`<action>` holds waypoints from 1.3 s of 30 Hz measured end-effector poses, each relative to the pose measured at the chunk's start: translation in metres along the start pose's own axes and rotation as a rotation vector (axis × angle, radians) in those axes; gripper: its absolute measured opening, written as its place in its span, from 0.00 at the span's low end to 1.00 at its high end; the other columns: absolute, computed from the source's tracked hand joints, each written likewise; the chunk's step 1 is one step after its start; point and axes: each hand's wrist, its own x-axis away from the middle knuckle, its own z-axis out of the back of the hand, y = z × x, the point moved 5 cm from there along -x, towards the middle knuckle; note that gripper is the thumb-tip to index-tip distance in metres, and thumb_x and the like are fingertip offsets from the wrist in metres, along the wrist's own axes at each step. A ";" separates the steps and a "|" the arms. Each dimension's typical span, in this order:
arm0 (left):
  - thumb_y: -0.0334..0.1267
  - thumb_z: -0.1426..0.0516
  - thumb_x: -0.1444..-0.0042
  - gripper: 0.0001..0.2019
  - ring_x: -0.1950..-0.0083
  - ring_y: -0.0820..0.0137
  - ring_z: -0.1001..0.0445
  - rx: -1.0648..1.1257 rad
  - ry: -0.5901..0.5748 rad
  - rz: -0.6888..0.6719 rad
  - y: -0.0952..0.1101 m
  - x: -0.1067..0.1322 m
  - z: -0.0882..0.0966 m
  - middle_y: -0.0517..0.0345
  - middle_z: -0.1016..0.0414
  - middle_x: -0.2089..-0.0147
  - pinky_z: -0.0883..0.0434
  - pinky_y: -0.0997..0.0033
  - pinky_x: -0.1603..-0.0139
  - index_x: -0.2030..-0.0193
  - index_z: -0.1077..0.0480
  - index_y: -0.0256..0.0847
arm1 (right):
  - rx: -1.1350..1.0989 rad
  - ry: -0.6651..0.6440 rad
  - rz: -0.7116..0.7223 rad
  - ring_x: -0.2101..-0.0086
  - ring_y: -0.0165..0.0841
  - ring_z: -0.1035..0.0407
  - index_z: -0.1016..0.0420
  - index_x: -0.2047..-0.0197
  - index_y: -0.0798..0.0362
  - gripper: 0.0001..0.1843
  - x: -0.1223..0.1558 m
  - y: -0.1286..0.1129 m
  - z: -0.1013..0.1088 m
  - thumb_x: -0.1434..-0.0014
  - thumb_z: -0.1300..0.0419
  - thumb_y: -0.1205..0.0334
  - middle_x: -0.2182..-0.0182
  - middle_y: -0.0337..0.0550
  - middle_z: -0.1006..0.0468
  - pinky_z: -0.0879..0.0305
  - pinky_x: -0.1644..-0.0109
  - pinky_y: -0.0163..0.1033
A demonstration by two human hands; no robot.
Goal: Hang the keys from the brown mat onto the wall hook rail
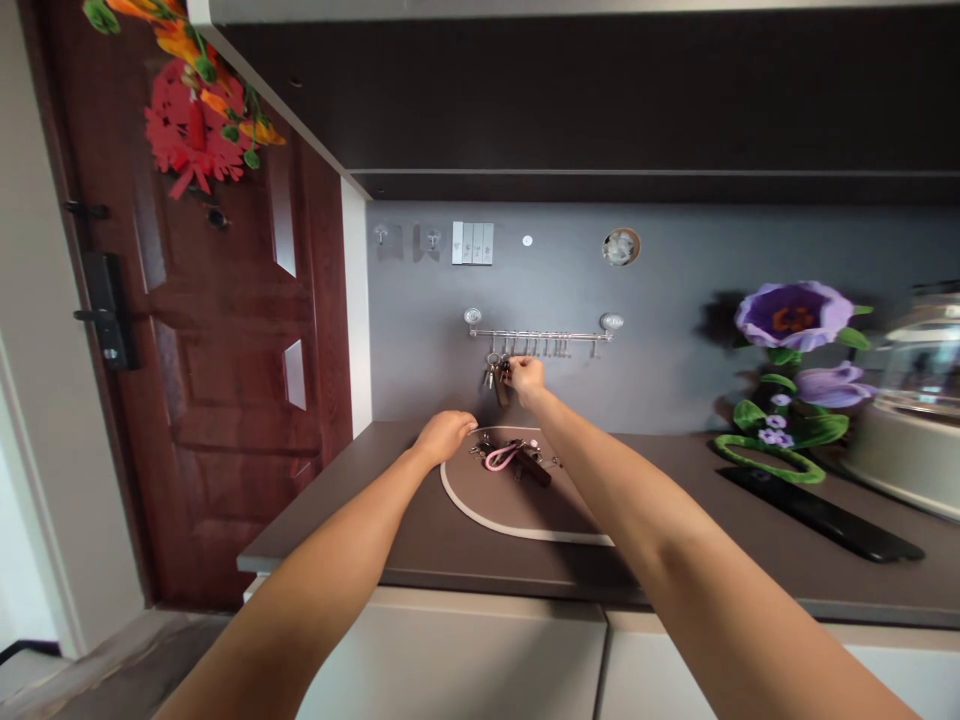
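My right hand [526,378] reaches up to the metal hook rail [540,335] on the grey wall and its fingers are closed on a bunch of keys [495,378] hanging at the rail's left end. My left hand [445,436] rests on the rim of an oval brown tray [517,520] on the counter, fingers curled, and whatever it holds is hidden. More keys with a pink loop [501,458] and a dark fob [534,468] lie at the back of the tray.
A dark wooden door [217,330] with a black handle stands at the left. Purple fabric flowers [795,370] and a black flat slab [825,515] sit on the counter [420,545] to the right, beside a grey lidded pot [915,420]. White cabinet fronts run below.
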 end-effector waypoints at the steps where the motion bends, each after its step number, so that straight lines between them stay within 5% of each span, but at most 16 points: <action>1: 0.35 0.55 0.44 0.13 0.68 0.71 0.33 0.000 -0.003 -0.001 0.000 0.000 0.000 0.56 0.28 0.71 0.44 0.75 0.67 0.73 0.31 0.39 | -0.084 0.014 -0.110 0.80 0.22 0.37 0.34 0.67 0.58 0.08 0.004 0.001 0.001 0.45 0.53 0.68 0.79 0.37 0.31 0.36 0.74 0.29; 5: 0.34 0.54 0.44 0.12 0.69 0.71 0.34 -0.009 0.000 -0.018 0.000 0.001 0.001 0.57 0.29 0.72 0.44 0.76 0.68 0.72 0.31 0.39 | -0.247 -0.029 -0.287 0.79 0.22 0.37 0.34 0.71 0.56 0.07 0.019 -0.005 0.004 0.48 0.51 0.72 0.80 0.36 0.32 0.36 0.72 0.28; 19: 0.35 0.51 0.45 0.12 0.60 0.68 0.30 0.075 -0.034 -0.035 0.004 0.002 0.004 0.53 0.25 0.60 0.37 0.73 0.59 0.60 0.28 0.39 | -0.185 -0.234 -0.219 0.78 0.22 0.37 0.32 0.68 0.58 0.05 0.075 -0.024 0.014 0.50 0.46 0.72 0.79 0.38 0.30 0.37 0.70 0.30; 26: 0.33 0.51 0.45 0.12 0.57 0.68 0.31 0.060 -0.089 -0.086 0.004 0.002 -0.004 0.55 0.26 0.59 0.37 0.72 0.55 0.58 0.28 0.40 | 0.145 -0.257 -0.006 0.65 0.28 0.31 0.30 0.63 0.58 0.09 0.103 -0.005 0.021 0.49 0.46 0.69 0.66 0.45 0.24 0.37 0.57 0.34; 32: 0.33 0.52 0.44 0.14 0.55 0.69 0.32 0.003 -0.096 -0.148 0.002 0.001 -0.015 0.53 0.29 0.57 0.37 0.70 0.53 0.54 0.30 0.41 | 0.527 -0.379 0.114 0.62 0.31 0.30 0.28 0.61 0.57 0.12 0.118 0.004 0.021 0.48 0.48 0.71 0.63 0.47 0.24 0.38 0.55 0.35; 39: 0.32 0.51 0.44 0.14 0.54 0.70 0.33 -0.040 -0.137 -0.201 0.003 -0.001 -0.026 0.54 0.30 0.56 0.37 0.72 0.52 0.53 0.31 0.43 | 0.661 -0.455 0.186 0.61 0.33 0.30 0.27 0.61 0.56 0.12 0.119 0.003 0.011 0.47 0.47 0.67 0.61 0.48 0.24 0.39 0.56 0.34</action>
